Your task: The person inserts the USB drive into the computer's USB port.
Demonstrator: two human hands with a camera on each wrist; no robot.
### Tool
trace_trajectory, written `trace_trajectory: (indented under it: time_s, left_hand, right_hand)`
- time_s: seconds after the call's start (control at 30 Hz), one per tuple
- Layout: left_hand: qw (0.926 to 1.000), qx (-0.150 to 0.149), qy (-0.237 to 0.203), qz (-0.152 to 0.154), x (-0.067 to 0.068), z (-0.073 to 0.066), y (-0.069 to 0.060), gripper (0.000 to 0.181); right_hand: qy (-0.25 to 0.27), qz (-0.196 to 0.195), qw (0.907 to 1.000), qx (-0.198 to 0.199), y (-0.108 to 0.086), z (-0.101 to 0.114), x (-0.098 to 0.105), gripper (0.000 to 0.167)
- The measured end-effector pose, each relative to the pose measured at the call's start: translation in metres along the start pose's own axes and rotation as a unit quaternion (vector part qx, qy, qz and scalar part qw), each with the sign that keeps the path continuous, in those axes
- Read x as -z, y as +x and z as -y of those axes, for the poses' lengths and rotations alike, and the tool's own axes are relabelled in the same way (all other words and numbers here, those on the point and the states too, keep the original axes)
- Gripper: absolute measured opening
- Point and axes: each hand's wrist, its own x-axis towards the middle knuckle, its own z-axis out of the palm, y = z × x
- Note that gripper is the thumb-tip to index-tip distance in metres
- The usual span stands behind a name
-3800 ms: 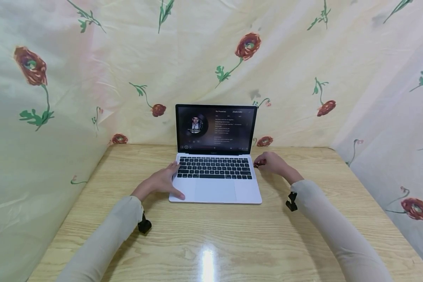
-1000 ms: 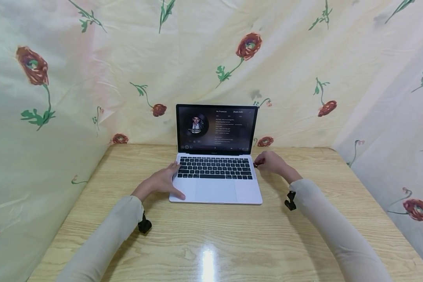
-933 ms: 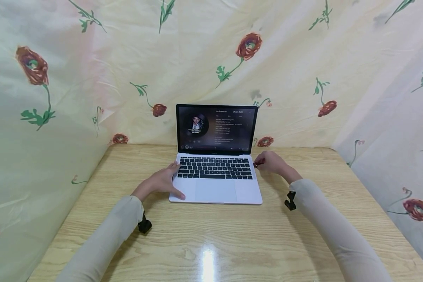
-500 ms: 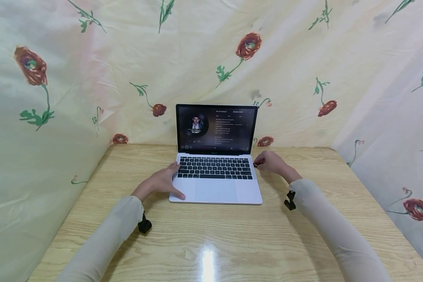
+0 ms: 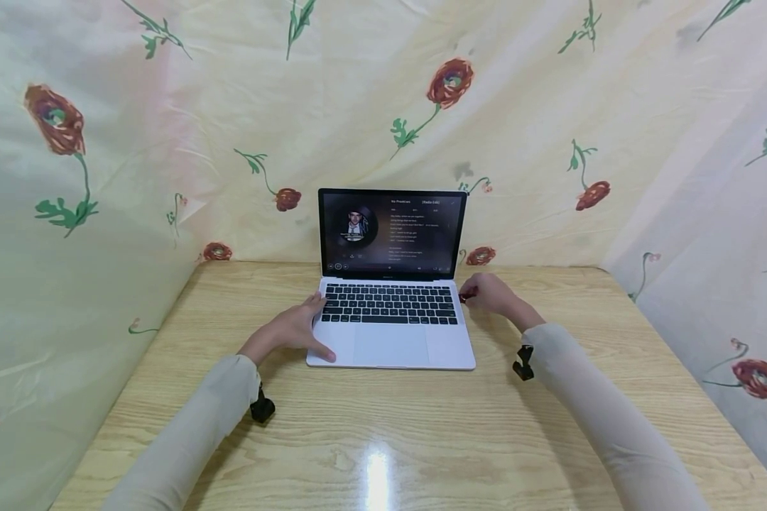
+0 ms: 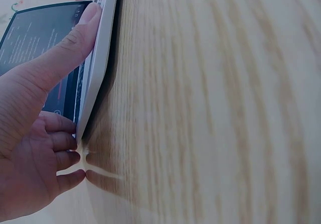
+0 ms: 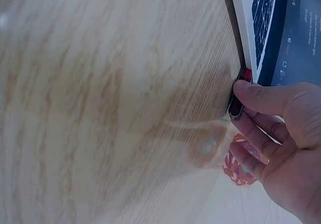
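Observation:
A silver laptop [image 5: 390, 345] stands with its lid raised on the wooden table, its dark screen [image 5: 415, 241] showing a music player. My left hand [image 5: 294, 326] rests on the laptop's left side, thumb stretched over the front corner and fingers spread along the edge. In the left wrist view, the fingertips [image 6: 70, 180] meet that edge near the tabletop. On the other side my right hand [image 5: 492, 293] pinches a small red and black USB flash drive [image 7: 235, 106] between thumb and fingers. The drive's red end is against the laptop's right side; how far it sits inside cannot be seen.
The pale wooden table [image 5: 383, 411] stretches out around the laptop. Behind it and on both sides hangs a cream cloth [image 5: 524, 142] printed with red flowers. Black wrist cameras [image 5: 262, 409] hang below both beige sleeves [image 5: 604, 419].
My right wrist has shifted very slightly up and left, while the fingers stay on the USB flash drive. My left hand and the laptop keep their places.

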Motion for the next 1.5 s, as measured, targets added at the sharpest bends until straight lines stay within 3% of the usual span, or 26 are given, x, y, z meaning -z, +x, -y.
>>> trace_trajectory:
  time_s: [0.77, 1.5]
  left_hand:
    - [1.0, -0.006, 0.003, -0.002, 0.0002, -0.0005, -0.0016, 0.135]
    - [0.9999, -0.008, 0.009, 0.001, -0.0007, 0.0021, 0.0021, 0.136]
  right_hand:
    - [0.014, 0.001, 0.9999, -0.01, 0.0019, -0.0036, -0.0037, 0.021]
    - [0.045, 0.0, 0.999, 0.004, -0.003, -0.002, -0.0004, 0.024]
